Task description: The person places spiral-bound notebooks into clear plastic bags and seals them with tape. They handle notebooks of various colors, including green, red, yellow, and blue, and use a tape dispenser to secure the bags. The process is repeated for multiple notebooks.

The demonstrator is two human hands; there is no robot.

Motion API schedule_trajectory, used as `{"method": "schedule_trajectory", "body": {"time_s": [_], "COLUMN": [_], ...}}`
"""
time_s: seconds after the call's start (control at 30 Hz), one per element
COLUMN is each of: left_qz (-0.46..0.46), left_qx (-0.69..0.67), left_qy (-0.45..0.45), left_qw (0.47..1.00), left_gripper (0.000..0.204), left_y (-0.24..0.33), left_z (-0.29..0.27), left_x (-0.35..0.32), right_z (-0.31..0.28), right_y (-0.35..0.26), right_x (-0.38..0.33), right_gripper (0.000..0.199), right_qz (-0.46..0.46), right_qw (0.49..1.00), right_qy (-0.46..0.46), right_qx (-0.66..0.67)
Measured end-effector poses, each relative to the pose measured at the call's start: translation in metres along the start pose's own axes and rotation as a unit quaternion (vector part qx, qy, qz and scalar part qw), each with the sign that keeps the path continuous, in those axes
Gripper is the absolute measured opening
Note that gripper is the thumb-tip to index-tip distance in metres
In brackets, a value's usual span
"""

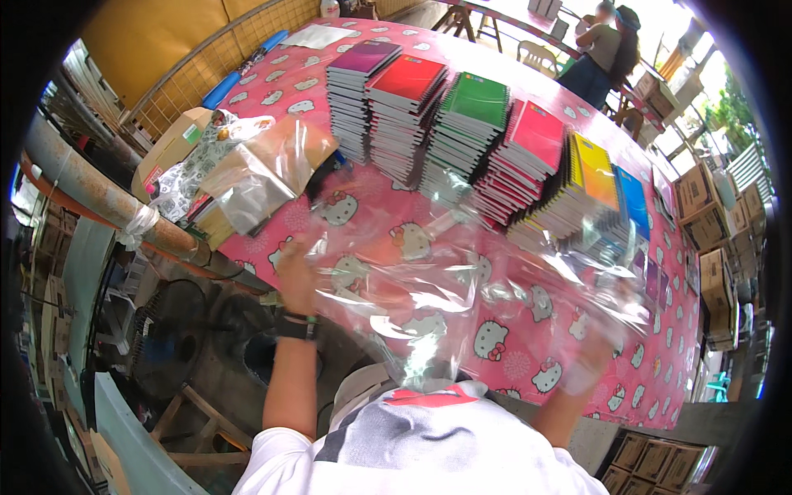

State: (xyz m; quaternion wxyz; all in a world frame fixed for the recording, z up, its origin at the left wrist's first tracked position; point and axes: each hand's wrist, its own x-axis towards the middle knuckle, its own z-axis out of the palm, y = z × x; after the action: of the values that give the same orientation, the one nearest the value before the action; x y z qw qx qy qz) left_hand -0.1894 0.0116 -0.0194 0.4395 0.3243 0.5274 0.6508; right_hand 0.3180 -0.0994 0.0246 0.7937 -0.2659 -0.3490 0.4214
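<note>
A large clear plastic sheet or bag [412, 285] spreads in front of me, wrinkled and shining, between my two hands. At its left edge, my left hand [295, 271] is closed on the plastic; a dark band circles that wrist. My right hand [587, 361] is at the right part of the plastic, smeared by motion, so its fingers cannot be made out. Beyond the plastic stand tall stacks of spiral notebooks, with purple [363, 59], red [407, 81], green [470, 101], pink [535, 136], yellow [596, 169] and blue [631, 202] covers on top.
A pink cartoon-print cover lies over the table [491, 338]. At the left lies a pile of plastic-wrapped packs [256, 186], near a rusty pipe [107, 194]. Cardboard boxes [716, 285] stand at the right. Two people [606, 54] are by a far table.
</note>
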Motion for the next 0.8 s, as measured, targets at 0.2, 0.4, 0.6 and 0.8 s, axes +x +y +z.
{"method": "schedule_trajectory", "body": {"time_s": [0.2, 0.4, 0.6, 0.8], "left_qz": [0.143, 0.311, 0.245, 0.164], "left_qx": [-0.092, 0.301, 0.520, 0.146], "left_qy": [0.221, 0.408, 0.228, -0.207], "left_qw": [0.960, 0.804, 0.786, 0.953], "left_gripper": [0.024, 0.026, 0.037, 0.031], "left_y": [0.064, 0.070, 0.029, 0.028], "left_z": [-0.117, -0.132, -0.113, 0.039], "left_x": [0.129, 0.232, 0.218, 0.041], "right_z": [0.012, 0.169, 0.209, 0.239], "right_y": [-0.117, 0.045, 0.133, 0.173], "right_x": [-0.017, 0.018, -0.002, -0.018], "right_gripper": [0.014, 0.011, 0.006, 0.008], "right_qz": [-0.126, -0.058, 0.053, 0.127], "right_qw": [0.897, 0.901, 0.949, 0.932], "right_qy": [0.124, -0.049, -0.040, -0.049], "right_qx": [-0.404, -0.427, -0.309, -0.336]}}
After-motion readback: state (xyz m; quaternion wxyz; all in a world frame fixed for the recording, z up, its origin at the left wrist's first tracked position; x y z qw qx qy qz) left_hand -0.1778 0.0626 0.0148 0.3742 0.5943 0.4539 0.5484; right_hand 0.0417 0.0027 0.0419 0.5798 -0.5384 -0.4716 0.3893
